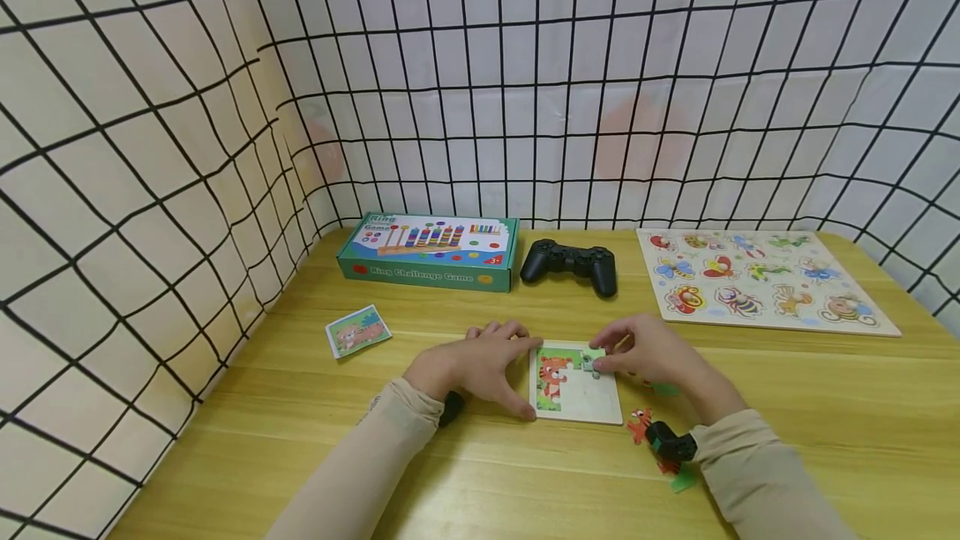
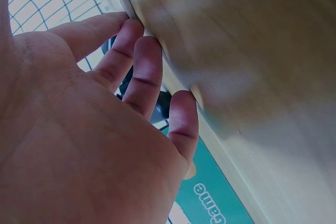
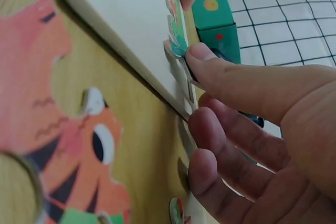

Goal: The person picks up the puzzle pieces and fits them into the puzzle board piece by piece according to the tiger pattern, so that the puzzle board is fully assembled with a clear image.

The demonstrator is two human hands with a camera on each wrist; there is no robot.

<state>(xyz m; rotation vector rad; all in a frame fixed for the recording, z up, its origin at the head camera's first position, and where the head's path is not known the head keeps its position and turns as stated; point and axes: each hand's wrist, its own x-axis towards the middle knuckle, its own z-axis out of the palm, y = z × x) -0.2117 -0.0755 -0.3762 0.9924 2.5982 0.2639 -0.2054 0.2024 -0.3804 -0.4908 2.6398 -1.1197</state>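
A wooden jigsaw board [image 1: 588,398] lies on the table, with tiger picture pieces [image 1: 553,373] set along its left side and top. My left hand [image 1: 487,365] rests at the board's left edge, thumb and index fingertip near its two corners, the other fingers on the table. At the top right of the board, my right hand [image 1: 648,350] pinches a green jigsaw piece [image 1: 588,362]. In the right wrist view the thumb [image 3: 210,64] lies on this piece, which looks slightly tilted. Loose orange jigsaw pieces [image 1: 639,425] lie right of the board, partly hidden by the right wrist.
A picture card [image 1: 358,332] lies on the left. Behind are a green Ring Challenge Game box [image 1: 431,252], a black game controller [image 1: 570,263] and an insect puzzle board [image 1: 765,282]. Netting over white cloth [image 1: 480,107] encloses the table [image 1: 465,482].
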